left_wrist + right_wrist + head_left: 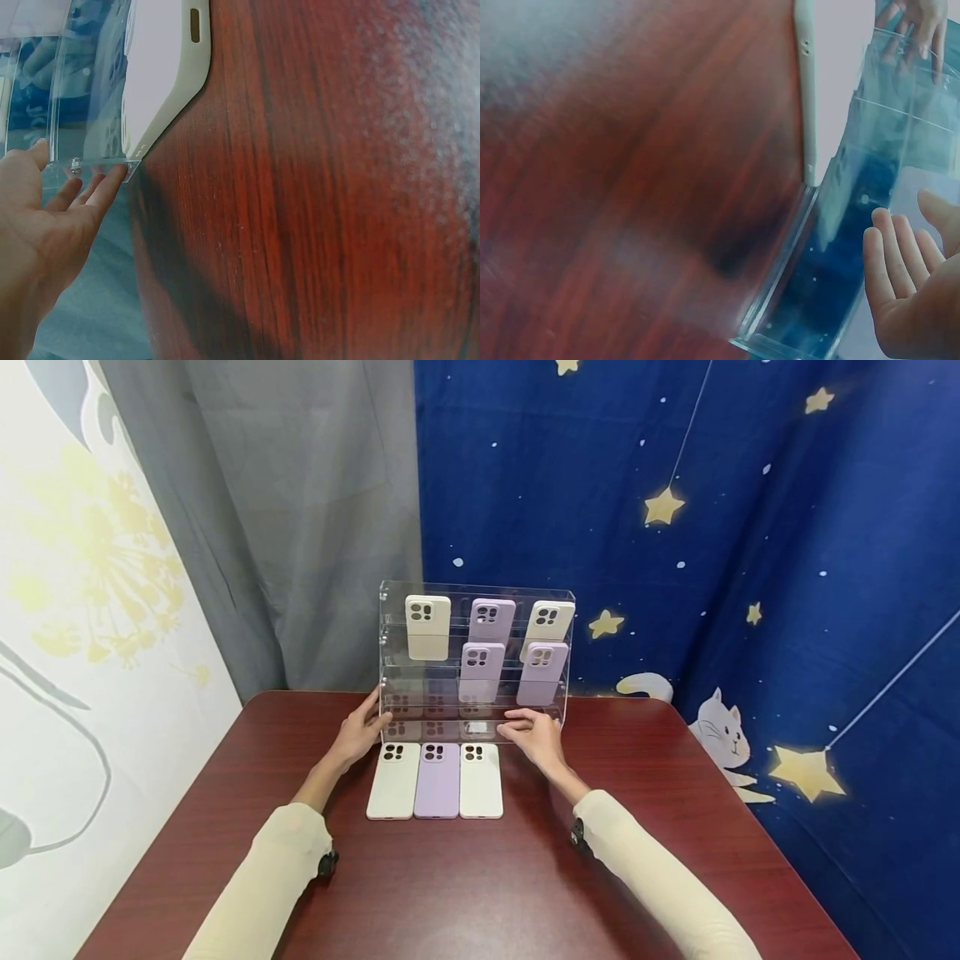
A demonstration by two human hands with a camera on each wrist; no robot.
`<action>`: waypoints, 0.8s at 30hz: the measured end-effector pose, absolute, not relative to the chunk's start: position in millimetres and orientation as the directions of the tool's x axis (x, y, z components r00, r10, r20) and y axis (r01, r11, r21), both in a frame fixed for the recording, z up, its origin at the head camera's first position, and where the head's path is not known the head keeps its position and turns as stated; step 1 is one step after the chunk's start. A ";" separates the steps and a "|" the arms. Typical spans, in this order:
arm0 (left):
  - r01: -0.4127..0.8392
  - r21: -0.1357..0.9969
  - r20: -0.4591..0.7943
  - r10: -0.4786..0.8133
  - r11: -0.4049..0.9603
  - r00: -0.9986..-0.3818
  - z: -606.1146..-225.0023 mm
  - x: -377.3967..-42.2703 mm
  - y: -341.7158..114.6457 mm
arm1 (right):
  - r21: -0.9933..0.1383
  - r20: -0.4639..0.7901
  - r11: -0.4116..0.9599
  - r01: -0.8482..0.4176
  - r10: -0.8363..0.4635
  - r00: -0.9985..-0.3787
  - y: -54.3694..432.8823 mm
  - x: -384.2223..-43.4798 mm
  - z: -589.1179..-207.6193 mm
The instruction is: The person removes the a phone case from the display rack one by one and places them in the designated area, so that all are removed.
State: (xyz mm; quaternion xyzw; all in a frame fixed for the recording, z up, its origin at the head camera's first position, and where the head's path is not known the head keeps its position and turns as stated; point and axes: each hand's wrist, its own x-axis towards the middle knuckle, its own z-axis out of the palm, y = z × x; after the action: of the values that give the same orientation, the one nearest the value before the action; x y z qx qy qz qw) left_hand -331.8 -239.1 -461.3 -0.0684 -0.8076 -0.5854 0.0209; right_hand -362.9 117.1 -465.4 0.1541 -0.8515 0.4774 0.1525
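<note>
A clear tiered stand (408, 687) stands on the table. My left hand (360, 732) touches its left side panel with nearly straight, spread fingers; in the left wrist view, the hand (56, 217) has its fingertips right at the clear edge. Before the right part of the lower tiers, my right hand (536, 737) has fingers extended and holds nothing. In the right wrist view, that hand (915, 285) shows its palm and loose fingers. Close before the stand lie a white phone case (393, 783), a purple phone case (437, 783) and another white phone case (481, 783), side by side.
The upper tiers hold a white case (428, 628), a purple case (491, 618) and another white case (550, 620), with two purple cases (481, 674) lower down. The dark red table (442, 893) reaches back to grey curtains (315, 527) and blue curtains (540, 485).
</note>
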 end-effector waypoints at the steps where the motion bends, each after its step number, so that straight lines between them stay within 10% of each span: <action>1: 0.139 0.942 0.118 0.086 0.307 -0.989 -466.9 -335.7 -240.9 | -0.763 0.414 0.497 -0.414 -0.116 -0.903 117.2 -363.8 -463.4; 24: 0.137 0.952 0.121 0.075 0.275 -0.990 -472.5 -340.1 -241.7 | -0.723 0.508 0.497 -0.479 -0.087 -0.857 112.8 -378.7 -421.0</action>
State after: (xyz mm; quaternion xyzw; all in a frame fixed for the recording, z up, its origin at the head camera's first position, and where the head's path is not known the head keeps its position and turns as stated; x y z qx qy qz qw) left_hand -340.1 -241.7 -472.5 -0.0665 -0.7979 -0.5986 0.0261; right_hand -378.7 112.8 -421.0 0.1686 -0.8398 0.4724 0.2078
